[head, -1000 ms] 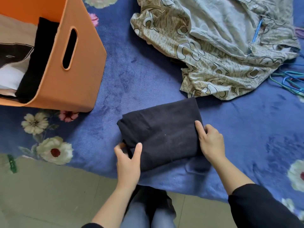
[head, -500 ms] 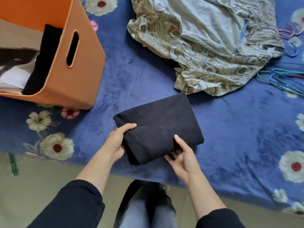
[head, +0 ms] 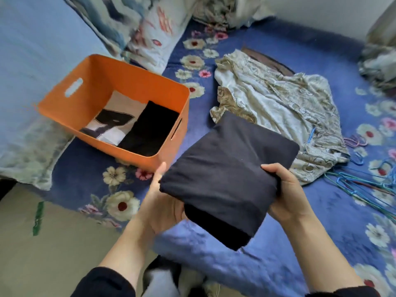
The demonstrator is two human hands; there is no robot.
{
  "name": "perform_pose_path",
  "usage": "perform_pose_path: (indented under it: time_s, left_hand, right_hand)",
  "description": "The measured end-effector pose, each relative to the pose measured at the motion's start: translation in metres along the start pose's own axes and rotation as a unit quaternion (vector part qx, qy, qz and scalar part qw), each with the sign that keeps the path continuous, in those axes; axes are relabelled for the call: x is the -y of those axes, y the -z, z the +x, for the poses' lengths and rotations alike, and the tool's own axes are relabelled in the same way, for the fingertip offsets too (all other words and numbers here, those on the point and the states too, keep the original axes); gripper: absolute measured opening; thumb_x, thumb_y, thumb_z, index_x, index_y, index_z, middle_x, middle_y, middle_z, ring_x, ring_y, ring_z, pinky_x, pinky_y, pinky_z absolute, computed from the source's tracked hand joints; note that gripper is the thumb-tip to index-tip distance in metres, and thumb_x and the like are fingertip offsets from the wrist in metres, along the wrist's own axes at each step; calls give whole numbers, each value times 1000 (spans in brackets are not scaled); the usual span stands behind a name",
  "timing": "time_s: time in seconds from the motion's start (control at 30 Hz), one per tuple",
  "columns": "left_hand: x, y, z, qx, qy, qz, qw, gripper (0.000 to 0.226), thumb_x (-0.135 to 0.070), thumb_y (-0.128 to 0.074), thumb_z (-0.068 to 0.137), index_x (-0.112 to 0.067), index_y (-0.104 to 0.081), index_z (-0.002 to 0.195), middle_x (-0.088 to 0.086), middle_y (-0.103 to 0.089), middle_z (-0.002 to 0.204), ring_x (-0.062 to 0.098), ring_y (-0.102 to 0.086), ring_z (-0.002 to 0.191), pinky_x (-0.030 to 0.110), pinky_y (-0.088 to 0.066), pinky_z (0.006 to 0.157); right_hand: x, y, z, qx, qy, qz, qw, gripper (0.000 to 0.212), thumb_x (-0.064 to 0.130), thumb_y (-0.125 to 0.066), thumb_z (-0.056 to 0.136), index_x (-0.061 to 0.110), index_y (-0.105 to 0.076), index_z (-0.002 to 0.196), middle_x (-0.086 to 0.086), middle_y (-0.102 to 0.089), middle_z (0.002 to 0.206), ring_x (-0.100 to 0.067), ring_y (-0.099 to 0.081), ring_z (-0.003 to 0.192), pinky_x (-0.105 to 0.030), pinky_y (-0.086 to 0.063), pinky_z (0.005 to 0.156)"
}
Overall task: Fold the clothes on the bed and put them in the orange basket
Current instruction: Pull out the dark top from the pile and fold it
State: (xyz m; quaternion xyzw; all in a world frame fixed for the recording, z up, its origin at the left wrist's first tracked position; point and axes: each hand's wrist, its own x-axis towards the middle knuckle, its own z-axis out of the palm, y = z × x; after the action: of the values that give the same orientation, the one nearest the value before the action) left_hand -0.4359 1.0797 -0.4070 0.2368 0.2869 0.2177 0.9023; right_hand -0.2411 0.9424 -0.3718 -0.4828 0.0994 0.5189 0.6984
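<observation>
- The left hand [head: 157, 203] holds the left edge of the folded dark navy garment [head: 229, 174] from below. Its thumb sticks up by the side, and its fingers are hidden under the cloth.
- The right hand [head: 287, 194] pinches the right edge, with the thumb on top and the fingers under.
- A moment ago the garment lay flat on the bed with the hands just taking hold. Now it is up in the air, above the front part of the blue flowery bed [head: 278, 258].
- So the folding of this one looks done, and it is likely going to the basket.
- The garment is a thick, neat, soft square, with layers showing at the near end.
- The orange plastic basket [head: 132, 82] sits on the bed, near on the left. A white printed top [head: 111, 121] and a black folded piece [head: 150, 131] lie inside.
- A crumpled beige patterned garment [head: 278, 103] lies behind, not yet folded.
</observation>
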Motion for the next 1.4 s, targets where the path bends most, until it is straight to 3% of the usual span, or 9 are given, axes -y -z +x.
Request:
perform_pose_path:
  time_s: [0.07, 0.13, 0.27, 0.47, 0.6, 0.73, 1.03, 1.2, 1.4]
  left_hand:
    - [-32, -15, 9, -78, 61, 92, 991, 33, -21, -62, 90, 11, -69, 96, 26, -71, 90, 15, -72, 88, 17, -52, 77]
    - [-70, -15, 15, -59, 69, 8, 996, 47, -46, -52, 93, -14, -74, 65, 3, -66, 54, 9, -66, 52, 17, -49, 49]
    - [-157, 1, 33, -30, 94, 60, 993, 38, -51, -59, 82, -20, -79, 89, 1, -73, 93, 14, -70, 88, 28, -56, 77]
    - [-285, 59, 74, -79, 110, 245, 960, 12, -6, -65, 59, -8, -68, 48, 6, -65, 54, 14, -62, 44, 18, -49, 43]
    - [-321, 110, 116, -134, 195, 362, 901, 19, 2, -52, 75, -6, -57, 59, 10, -56, 55, 19, -55, 40, 23, -46, 40]
    - [-337, 143, 161, -177, 186, 455, 852, 27, -3, -54, 48, -16, -35, 62, 4, -39, 63, 20, -44, 56, 25, -33, 52]
    - [-300, 186, 200, -171, 121, 855, 474, 59, 0, -51, 84, -5, -27, 138, 14, -46, 131, 28, -49, 122, 32, -42, 94]
    - [-282, 183, 197, -79, 72, 949, 297, 81, -16, -47, 94, 2, 8, 150, 21, 9, 158, 33, 1, 147, 42, -17, 118]
    - [-268, 191, 211, -54, 238, 870, 429, 107, -70, -39, 87, -4, 19, 149, 20, 29, 154, 36, 22, 144, 47, -8, 118]
  right_hand:
    - [9, -40, 4, 28, 8, -26, 999, 28, 12, -55, 71, 3, -75, 89, -10, -73, 89, -19, -70, 77, -25, -58, 71]
    - [12, -73, 14, 29, 5, -62, 998, 28, 10, -56, 75, 3, -71, 98, -10, -72, 92, -19, -70, 77, -26, -58, 70]
    - [5, -142, 56, 26, -12, -100, 995, 17, 7, -55, 84, 7, -69, 93, -7, -72, 84, -17, -70, 71, -25, -57, 63]
    - [-36, -257, 157, 15, -79, -141, 987, 17, 14, -59, 84, 9, -70, 96, -6, -73, 86, -19, -70, 72, -28, -56, 66]
    - [-90, -288, 219, -40, -140, -156, 977, 32, 22, -66, 84, 12, -67, 115, -8, -75, 100, -28, -72, 87, -34, -53, 68]
    - [-130, -305, 271, -54, -131, -100, 985, 31, 15, -64, 86, 15, -64, 117, -10, -74, 103, -30, -71, 92, -37, -55, 73]
    - [-171, -308, 324, -82, -108, -197, 971, 79, 21, -67, 90, 21, -19, 152, 4, -45, 141, -22, -45, 131, -36, -32, 108]
    - [-155, -311, 324, -150, 34, -558, 816, 64, 17, -66, 87, 6, -35, 141, -9, -58, 120, -24, -59, 108, -35, -51, 89]
    - [-154, -318, 355, 75, 325, -771, 542, 56, 16, -53, 93, 24, -38, 146, -7, -34, 154, -27, -27, 144, -42, -25, 116]
